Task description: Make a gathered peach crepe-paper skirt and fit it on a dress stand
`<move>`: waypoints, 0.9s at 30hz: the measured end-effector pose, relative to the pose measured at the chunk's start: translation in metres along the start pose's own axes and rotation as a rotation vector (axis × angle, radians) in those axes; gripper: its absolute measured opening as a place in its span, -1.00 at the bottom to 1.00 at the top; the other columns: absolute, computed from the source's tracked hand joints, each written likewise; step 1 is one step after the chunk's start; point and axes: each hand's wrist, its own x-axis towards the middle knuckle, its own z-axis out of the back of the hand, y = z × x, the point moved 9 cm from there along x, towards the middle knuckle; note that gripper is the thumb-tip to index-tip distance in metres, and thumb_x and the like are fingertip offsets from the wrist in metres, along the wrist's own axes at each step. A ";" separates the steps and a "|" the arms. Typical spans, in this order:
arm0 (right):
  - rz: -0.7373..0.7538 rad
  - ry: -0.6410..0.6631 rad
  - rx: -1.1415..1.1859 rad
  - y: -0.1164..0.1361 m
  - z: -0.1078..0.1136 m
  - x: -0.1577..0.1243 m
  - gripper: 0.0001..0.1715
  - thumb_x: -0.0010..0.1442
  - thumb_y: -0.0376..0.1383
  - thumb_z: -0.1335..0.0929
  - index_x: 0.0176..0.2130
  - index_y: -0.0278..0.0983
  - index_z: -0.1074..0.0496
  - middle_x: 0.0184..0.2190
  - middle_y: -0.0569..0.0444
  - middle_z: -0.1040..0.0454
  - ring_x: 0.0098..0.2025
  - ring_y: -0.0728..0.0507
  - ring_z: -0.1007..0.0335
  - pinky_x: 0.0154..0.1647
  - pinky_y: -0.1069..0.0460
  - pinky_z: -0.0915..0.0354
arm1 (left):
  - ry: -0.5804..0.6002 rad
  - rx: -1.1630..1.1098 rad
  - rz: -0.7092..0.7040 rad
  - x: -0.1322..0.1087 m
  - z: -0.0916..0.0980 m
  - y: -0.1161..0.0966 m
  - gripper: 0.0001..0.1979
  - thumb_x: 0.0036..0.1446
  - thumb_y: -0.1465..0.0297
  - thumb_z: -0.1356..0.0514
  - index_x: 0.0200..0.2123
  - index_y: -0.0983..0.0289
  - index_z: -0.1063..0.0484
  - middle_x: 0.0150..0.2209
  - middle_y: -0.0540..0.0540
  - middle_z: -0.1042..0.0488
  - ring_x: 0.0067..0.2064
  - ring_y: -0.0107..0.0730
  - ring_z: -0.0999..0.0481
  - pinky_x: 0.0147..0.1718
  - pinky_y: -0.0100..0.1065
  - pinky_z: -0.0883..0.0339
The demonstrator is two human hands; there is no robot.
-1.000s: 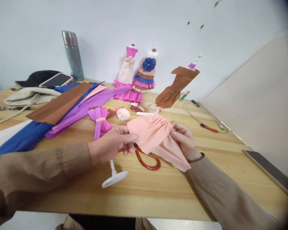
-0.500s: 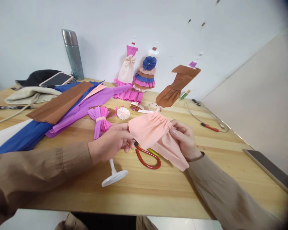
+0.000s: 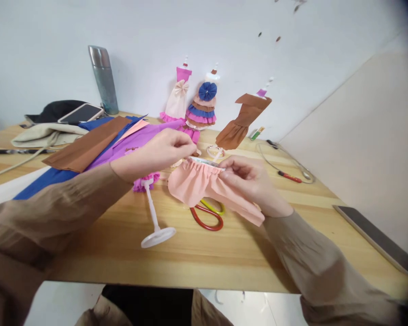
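Gathered pink crepe paper [image 3: 197, 181] hangs above the table, puckered along its upper edge. A whitish strip [image 3: 204, 161] runs along that gathered edge. My right hand [image 3: 251, 183] pinches the paper at the strip's right end. At the strip's left end is my left hand [image 3: 173, 147], fingers pinched together; whatever lies between them is hidden. Under the paper, scissors [image 3: 207, 222] show their red and yellow handle loops. A white stand [image 3: 158, 236] with a purple paper ruffle lies tilted to the left, partly behind my left forearm.
Paper-dressed mini mannequins stand by the wall: a pink-and-cream one [image 3: 178, 97], a tiered one [image 3: 204, 106] and a brown one [image 3: 245, 117]. Crepe sheets [image 3: 88, 145] lie left, near a flask [image 3: 104, 81] and phone [image 3: 81, 113]. A red-handled corded tool [image 3: 290, 176] and dark tablet-like slab [image 3: 377, 237] are right.
My left hand has moved up and right to the paper's gathered top edge. The paper has tipped, showing the whitish strip, and shifted slightly left with my right hand.
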 end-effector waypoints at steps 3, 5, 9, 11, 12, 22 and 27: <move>0.047 0.037 -0.063 0.017 0.001 0.015 -0.77 0.09 -0.13 -0.46 -0.39 -0.24 -0.48 -0.47 0.08 -0.46 -0.43 -0.06 -0.29 -0.46 0.06 -0.16 | 0.067 0.287 -0.123 0.009 0.000 -0.034 -0.68 0.00 0.55 -0.30 -0.71 0.33 -0.32 -0.66 -0.08 -0.12 -0.53 -0.56 -0.15 -0.49 -0.45 0.08; 0.083 0.076 -0.128 0.026 0.001 0.026 -0.78 0.08 -0.15 -0.45 -0.41 -0.26 -0.48 -0.49 0.09 -0.44 -0.44 -0.06 -0.27 -0.46 0.05 -0.14 | 0.037 0.310 -0.143 0.017 0.006 -0.047 -0.70 -0.01 0.54 -0.31 -0.71 0.33 -0.34 -0.66 -0.07 -0.16 -0.51 -0.54 -0.21 -0.48 -0.47 0.02; 0.160 0.134 -0.244 0.036 -0.002 0.042 -0.79 0.09 -0.19 -0.43 -0.44 -0.29 -0.47 -0.50 0.10 -0.43 -0.44 -0.05 -0.26 -0.44 0.05 -0.12 | 0.030 0.274 -0.183 0.032 0.010 -0.050 -0.74 0.05 0.47 -0.28 -0.65 0.33 -0.43 -0.62 -0.06 -0.27 -0.44 -0.50 -0.37 -0.41 -0.52 -0.12; 0.176 0.125 -0.271 0.034 -0.002 0.047 -0.81 0.10 -0.20 -0.42 -0.44 -0.28 -0.46 -0.50 0.10 -0.43 -0.44 -0.05 -0.25 -0.43 0.05 -0.12 | 0.136 0.355 -0.189 0.039 0.001 -0.038 -0.70 0.06 0.40 -0.30 -0.68 0.32 -0.41 -0.62 -0.06 -0.25 -0.49 -0.53 -0.32 -0.45 -0.52 -0.09; 0.178 0.118 -0.295 0.032 -0.002 0.048 -0.81 0.11 -0.21 -0.41 -0.44 -0.28 -0.46 -0.51 0.10 -0.43 -0.45 -0.05 -0.25 -0.43 0.05 -0.12 | 0.211 0.404 -0.190 0.041 -0.005 -0.031 -0.67 0.05 0.36 -0.32 -0.69 0.32 -0.39 -0.63 -0.06 -0.23 -0.53 -0.55 -0.26 -0.49 -0.50 -0.05; -0.007 0.175 -0.449 0.007 -0.008 0.048 -0.82 0.15 -0.22 -0.36 -0.29 -0.27 -0.50 -0.34 0.02 -0.59 -0.34 -0.15 -0.47 -0.37 0.02 -0.28 | 0.476 0.716 -0.194 0.040 -0.036 0.000 -0.73 0.17 0.28 -0.17 -0.45 0.36 -0.47 -0.60 -0.06 -0.21 -0.56 -0.55 -0.14 -0.56 -0.43 0.05; 0.047 0.097 -0.618 0.011 -0.012 0.042 -0.79 0.16 -0.26 -0.36 -0.18 -0.25 -0.52 -0.34 0.03 -0.61 -0.39 -0.15 -0.48 -0.40 0.01 -0.25 | 0.439 0.877 -0.308 0.039 -0.046 -0.001 -0.70 0.15 0.30 -0.13 -0.49 0.38 -0.49 -0.56 -0.02 -0.29 -0.50 -0.51 -0.23 -0.47 -0.41 -0.03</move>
